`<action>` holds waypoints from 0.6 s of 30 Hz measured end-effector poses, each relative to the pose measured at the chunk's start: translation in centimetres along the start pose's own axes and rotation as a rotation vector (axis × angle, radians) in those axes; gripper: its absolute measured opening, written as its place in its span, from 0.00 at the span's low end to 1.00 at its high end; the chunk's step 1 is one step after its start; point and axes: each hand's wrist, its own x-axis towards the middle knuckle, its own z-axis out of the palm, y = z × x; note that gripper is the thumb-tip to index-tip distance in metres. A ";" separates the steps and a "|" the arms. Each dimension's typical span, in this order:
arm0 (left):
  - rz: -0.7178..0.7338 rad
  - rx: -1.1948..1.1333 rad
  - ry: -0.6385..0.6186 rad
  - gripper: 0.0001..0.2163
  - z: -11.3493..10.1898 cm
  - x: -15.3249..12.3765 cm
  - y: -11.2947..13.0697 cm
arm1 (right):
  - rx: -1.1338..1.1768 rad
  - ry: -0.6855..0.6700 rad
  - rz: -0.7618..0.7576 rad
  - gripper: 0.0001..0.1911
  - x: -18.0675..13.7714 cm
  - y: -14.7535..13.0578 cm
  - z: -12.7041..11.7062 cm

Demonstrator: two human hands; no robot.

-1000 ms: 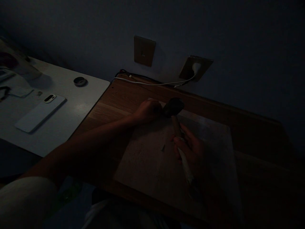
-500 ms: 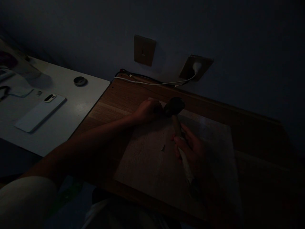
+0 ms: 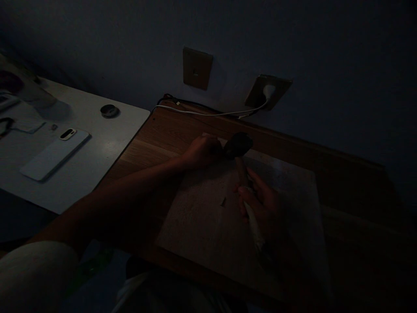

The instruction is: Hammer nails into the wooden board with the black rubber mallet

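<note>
Gripping, in the head view, the hammer [image 3: 241, 169] partway along its handle with the right hand [image 3: 260, 202], likely for control of the heavy dark head, over the board's [image 3: 202, 226] far part. Curling the left hand [image 3: 203, 151] close beside that head, perhaps for steadying; cannot tell about contents, too dark. Stretching the left forearm [image 3: 140, 181] across the wooden counter [image 3: 143, 148]. Showing 1 small nail-like piece [image 3: 223, 201] loose on the board, left of the handle.

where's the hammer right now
In the head view, the hammer is just right of centre, in the right hand, its dark head next to the left hand.
</note>
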 end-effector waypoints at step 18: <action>-0.031 0.006 -0.020 0.06 -0.2 0.1 0.5 | 0.014 -0.009 -0.011 0.42 -0.2 -0.2 0.1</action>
